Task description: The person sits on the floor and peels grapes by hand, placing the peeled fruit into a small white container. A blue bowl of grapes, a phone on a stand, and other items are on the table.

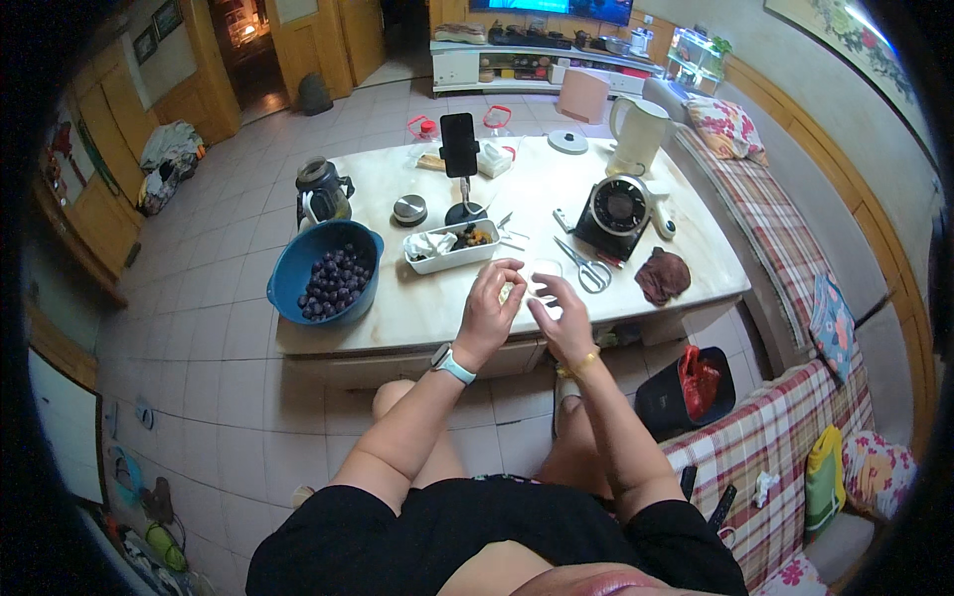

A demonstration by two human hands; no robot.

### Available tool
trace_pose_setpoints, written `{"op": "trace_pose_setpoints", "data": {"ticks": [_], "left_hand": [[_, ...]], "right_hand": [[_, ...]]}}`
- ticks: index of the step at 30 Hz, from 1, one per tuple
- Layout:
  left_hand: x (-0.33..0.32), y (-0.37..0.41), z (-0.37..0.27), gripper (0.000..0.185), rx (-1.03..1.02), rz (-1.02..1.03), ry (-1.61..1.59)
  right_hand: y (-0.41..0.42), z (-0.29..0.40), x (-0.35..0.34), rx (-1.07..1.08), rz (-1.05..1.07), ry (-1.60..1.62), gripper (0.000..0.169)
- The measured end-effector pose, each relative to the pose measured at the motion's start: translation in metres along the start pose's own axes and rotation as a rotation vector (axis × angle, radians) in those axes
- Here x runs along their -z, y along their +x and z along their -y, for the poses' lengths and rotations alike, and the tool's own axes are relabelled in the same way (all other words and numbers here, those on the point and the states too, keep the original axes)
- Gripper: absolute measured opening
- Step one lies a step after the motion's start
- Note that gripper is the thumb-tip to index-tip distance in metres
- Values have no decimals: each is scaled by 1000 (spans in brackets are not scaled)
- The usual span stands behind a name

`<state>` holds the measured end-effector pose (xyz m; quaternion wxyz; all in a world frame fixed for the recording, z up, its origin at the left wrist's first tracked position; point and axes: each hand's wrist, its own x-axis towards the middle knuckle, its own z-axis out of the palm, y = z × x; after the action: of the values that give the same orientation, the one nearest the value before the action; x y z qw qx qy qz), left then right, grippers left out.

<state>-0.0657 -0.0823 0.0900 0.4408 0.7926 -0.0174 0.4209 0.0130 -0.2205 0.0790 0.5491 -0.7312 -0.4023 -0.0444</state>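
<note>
My left hand (487,307) is raised over the near edge of the marble-topped table (417,316), fingers curled towards the thumb. Something small and pale shows in the gap there; I cannot tell whether it is held. Facing it, my right hand (564,316) has thumb and fingers apart with nothing between them. A clear round dish (548,270) lies just behind my hands, partly covered by them. Beyond my left hand sits a white oblong tray (449,258) with crumpled white tissue (431,244) and dark and orange scraps (475,236). Scissors (592,274) lie right of the dish.
A blue basin (279,279) of dark purple grapes (335,283) stands left. A phone on a stand (459,145) rises behind the tray. Rightward are a black appliance (615,212), a brown cloth (663,276) and a pitcher (639,138). A bin (656,406) stands by the plaid-covered sofa (782,425).
</note>
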Motion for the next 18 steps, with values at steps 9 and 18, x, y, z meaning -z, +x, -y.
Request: {"op": "trace_pose_setpoints", "data": {"ticks": [9, 18], "left_hand": [[3, 21, 85, 8, 176, -180, -119], [5, 12, 117, 9, 332, -107, -202]], "right_hand": [[60, -56, -63, -399, 140, 557, 14], [66, -69, -52, -368, 147, 339, 16]]}}
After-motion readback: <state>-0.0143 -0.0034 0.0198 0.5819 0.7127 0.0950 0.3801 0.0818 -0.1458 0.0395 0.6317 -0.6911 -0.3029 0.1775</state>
